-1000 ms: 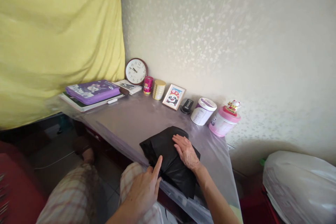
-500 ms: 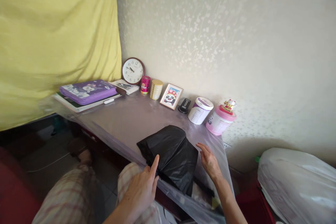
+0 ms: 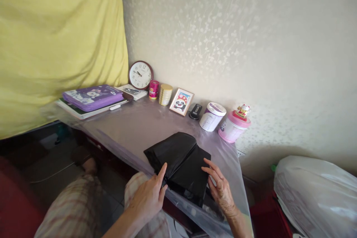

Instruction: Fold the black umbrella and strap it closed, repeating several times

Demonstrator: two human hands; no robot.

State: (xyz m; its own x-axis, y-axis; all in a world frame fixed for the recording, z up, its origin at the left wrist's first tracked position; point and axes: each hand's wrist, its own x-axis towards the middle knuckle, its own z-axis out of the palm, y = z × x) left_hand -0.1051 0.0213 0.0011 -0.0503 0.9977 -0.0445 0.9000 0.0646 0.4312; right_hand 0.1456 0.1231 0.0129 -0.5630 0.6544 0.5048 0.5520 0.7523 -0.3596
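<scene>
A black, thin, shiny folded sheet [image 3: 178,156], plastic or cloth, lies near the front edge of the table. At its near left corner is my left hand [image 3: 149,197], index finger stretched over the sheet and a dark fold between finger and thumb. The other left fingers are curled and partly hidden. My right hand [image 3: 220,187] is at the sheet's right edge, fingers apart, with the fingertips over or on it. Partly behind that hand, a dark flat item [image 3: 213,205] lies at the table's near right.
Along the wall stand a clock [image 3: 141,75], a pink can [image 3: 153,90], a cream tin [image 3: 165,95], a framed panda picture [image 3: 181,102], a black device [image 3: 195,112] and two tubs [image 3: 212,117]. A purple case [image 3: 93,97] is at left, a large plastic bag [image 3: 318,189] at right.
My right hand has moved left and down, from beside the black sheet to its right edge. My left hand has barely shifted. The sheet's right part lies a little flatter.
</scene>
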